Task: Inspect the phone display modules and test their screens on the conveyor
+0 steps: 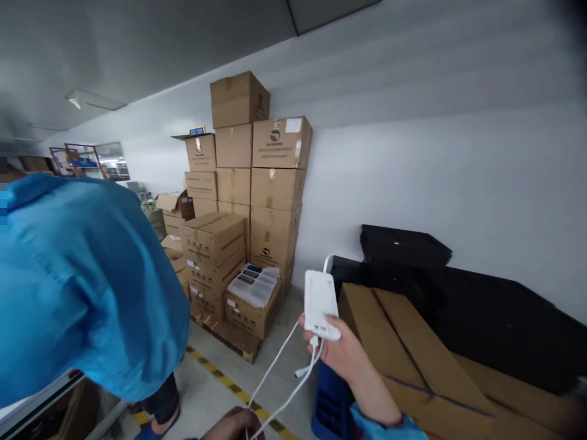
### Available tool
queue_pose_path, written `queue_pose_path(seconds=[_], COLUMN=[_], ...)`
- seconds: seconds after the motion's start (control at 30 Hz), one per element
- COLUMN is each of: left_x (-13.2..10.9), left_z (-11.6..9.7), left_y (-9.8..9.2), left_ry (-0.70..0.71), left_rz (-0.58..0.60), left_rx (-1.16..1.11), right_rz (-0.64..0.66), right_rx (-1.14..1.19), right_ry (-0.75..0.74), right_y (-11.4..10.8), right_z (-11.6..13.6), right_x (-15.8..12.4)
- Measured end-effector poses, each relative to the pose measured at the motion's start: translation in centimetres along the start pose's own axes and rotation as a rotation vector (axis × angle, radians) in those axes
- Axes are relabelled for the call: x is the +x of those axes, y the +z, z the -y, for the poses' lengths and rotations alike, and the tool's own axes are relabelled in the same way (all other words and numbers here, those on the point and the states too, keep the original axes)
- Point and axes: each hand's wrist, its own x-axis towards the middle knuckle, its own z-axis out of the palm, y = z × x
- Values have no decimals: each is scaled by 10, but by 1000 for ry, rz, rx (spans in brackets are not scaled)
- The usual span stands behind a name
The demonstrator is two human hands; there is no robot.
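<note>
Head view: the right grip [342,366] clenches a white USB charger [320,299] with a white cable [287,382] already plugged in, and the left grip [233,426] closes on the cable.

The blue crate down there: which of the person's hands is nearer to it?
Right. The right hand is just above the crate; the left hand is farther away, to its left.

The right sleeve [373,428] is bright blue, thin, faintly glossy work-coat fabric, ending partway up the bare right forearm [362,376] in a narrow dark cuff edge. Only a sliver of the matching left sleeve [192,438] shows, at the lower frame edge beside the left hand [232,425].
</note>
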Motion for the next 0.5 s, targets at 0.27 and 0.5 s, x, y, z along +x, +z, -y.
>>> queue_pose_path(seconds=[0.27,0.5], left_x=[32,84], left_z=[-37,16], left_y=[-123,-156], left_ry=[85,-148], left_rz=[-383,-593], left_rx=[206,39], right_rz=[124,245], right_rx=[-289,-558], right_ry=[211,372], right_y=[10,2], right_z=[55,67], right_x=[196,411])
